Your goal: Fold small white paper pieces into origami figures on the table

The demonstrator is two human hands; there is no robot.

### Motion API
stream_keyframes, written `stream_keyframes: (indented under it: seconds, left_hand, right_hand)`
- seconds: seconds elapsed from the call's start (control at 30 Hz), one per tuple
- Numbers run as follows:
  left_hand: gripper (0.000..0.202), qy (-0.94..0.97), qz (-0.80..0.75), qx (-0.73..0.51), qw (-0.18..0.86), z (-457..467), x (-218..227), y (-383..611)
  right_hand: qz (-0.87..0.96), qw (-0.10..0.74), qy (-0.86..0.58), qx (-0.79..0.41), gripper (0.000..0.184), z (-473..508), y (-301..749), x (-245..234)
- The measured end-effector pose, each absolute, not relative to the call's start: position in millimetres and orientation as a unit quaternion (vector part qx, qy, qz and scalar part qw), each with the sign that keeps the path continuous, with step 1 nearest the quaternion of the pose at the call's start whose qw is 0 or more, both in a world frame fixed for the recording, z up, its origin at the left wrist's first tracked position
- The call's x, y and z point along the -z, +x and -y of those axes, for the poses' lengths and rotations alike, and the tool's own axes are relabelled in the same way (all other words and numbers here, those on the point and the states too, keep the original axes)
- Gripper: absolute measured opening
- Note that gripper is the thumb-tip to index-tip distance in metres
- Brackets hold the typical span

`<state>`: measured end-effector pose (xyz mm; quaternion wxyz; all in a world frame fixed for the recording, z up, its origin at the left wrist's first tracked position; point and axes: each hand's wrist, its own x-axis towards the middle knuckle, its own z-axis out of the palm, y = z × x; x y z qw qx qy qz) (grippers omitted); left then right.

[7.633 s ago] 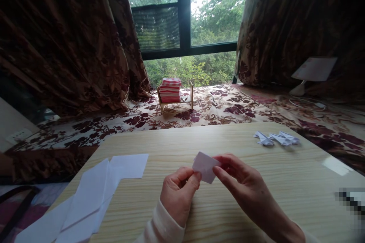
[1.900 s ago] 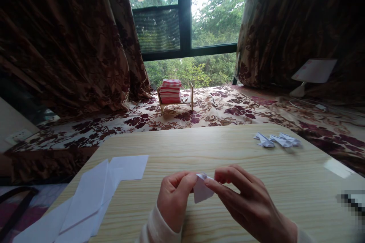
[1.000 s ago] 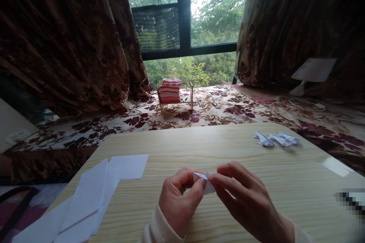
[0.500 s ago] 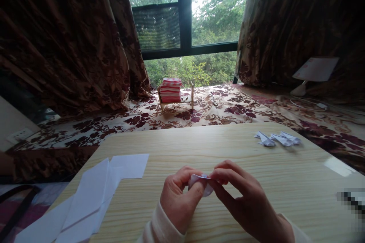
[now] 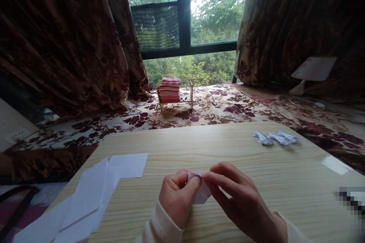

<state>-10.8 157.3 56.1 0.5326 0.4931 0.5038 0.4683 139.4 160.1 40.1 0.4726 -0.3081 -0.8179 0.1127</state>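
Observation:
A small white piece of folded paper (image 5: 202, 194) is pinched between both hands just above the light wooden table (image 5: 216, 148). My left hand (image 5: 177, 198) grips its left side with thumb and fingers closed. My right hand (image 5: 239, 203) pinches its top edge from the right, fingers curled over it. Most of the paper is hidden by the fingers.
Several flat white paper sheets (image 5: 85, 197) lie at the table's left front. Folded white paper shapes (image 5: 275, 138) rest at the far right. Beyond the table, a floral cloth carries a small wooden rack with striped folded cloths (image 5: 170, 90). A white lamp (image 5: 312, 72) stands at right.
The paper piece has gone from a raised flat slip to a smaller folded shape held lower, and both hands have closed in tighter around it.

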Motion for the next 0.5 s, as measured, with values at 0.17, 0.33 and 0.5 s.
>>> stream_keyframes:
  seconds: [0.17, 0.33, 0.5]
  left_hand:
    - [0.023, 0.456, -0.522, -0.439, 0.572, -159.4, -59.5, -11.9]
    - [0.025, 0.455, -0.520, -0.433, 0.578, -162.2, -55.9, -14.4]
    - [0.024, 0.410, -0.485, -0.440, 0.635, -167.4, -43.1, -18.7]
  right_hand:
    - [0.846, 0.432, -0.301, -0.088, 0.034, -160.9, 142.9, -41.1]
    - [0.859, 0.414, -0.297, -0.059, 0.033, -163.3, 142.4, -43.3]
    - [0.862, 0.421, -0.282, -0.011, 0.033, -164.8, 142.5, -45.8]
